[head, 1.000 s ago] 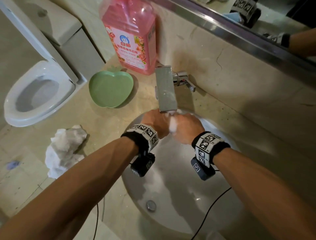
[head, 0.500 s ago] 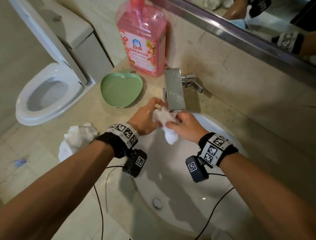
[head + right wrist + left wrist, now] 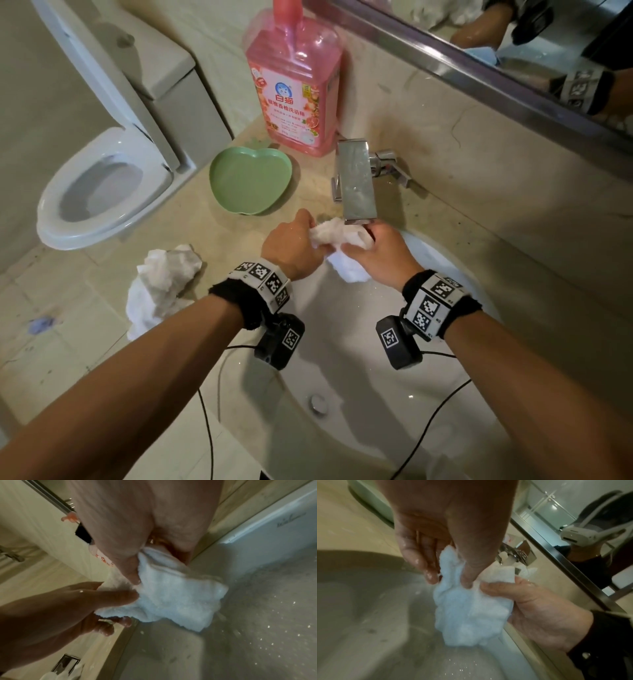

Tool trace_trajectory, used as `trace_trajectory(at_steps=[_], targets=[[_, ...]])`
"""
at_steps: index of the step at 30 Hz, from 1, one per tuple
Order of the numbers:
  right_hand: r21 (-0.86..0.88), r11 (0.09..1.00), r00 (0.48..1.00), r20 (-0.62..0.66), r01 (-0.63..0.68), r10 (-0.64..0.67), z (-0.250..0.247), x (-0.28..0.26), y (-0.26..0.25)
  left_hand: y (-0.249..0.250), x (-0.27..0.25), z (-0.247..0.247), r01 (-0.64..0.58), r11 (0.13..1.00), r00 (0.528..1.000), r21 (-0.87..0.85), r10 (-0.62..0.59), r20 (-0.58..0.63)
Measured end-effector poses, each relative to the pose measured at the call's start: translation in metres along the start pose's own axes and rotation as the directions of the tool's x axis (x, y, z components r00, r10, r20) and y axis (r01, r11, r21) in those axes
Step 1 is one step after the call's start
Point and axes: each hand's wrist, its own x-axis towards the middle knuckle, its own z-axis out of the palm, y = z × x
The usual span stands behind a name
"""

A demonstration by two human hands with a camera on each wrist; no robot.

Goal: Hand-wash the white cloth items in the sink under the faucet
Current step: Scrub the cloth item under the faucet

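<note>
Compared with a second earlier, the left hand (image 3: 291,248) and right hand (image 3: 383,255) have drawn apart, exposing more of the white cloth (image 3: 342,240) stretched between them. Each hand pinches one end of the cloth, thumb against fingers. The cloth hangs just below the faucet (image 3: 356,181) spout, over the far rim of the sink (image 3: 445,260). The sink basin shows water droplets. The green dish (image 3: 250,181) on the desk (image 3: 212,233) holds nothing; a second crumpled white cloth (image 3: 164,281) lies on the desk's left edge.
</note>
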Motion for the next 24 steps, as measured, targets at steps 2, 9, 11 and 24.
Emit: trace_trajectory(at_steps=[2,9,11,24], targets=[[-0.012,1.0,1.0,0.012,0.017,-0.016,-0.004,-0.003,0.002,0.005,-0.001,0.008,0.028,0.999,0.999,-0.019,-0.028,-0.026],[-0.016,1.0,0.992,-0.122,0.023,-0.025,-0.01,-0.014,0.019,0.011,0.012,0.024,0.16,0.976,0.983,0.146,-0.171,0.067],[0.002,1.0,0.995,-0.101,0.017,-0.017,-0.012,-0.014,0.023,0.017,0.013,0.026,0.198,0.971,0.978,0.135,-0.205,0.04],[0.142,0.989,0.999,-0.028,-0.037,0.041,-0.004,-0.017,0.02,0.024,0.012,0.026,0.137,0.713,0.976,-0.688,0.02,0.216]])
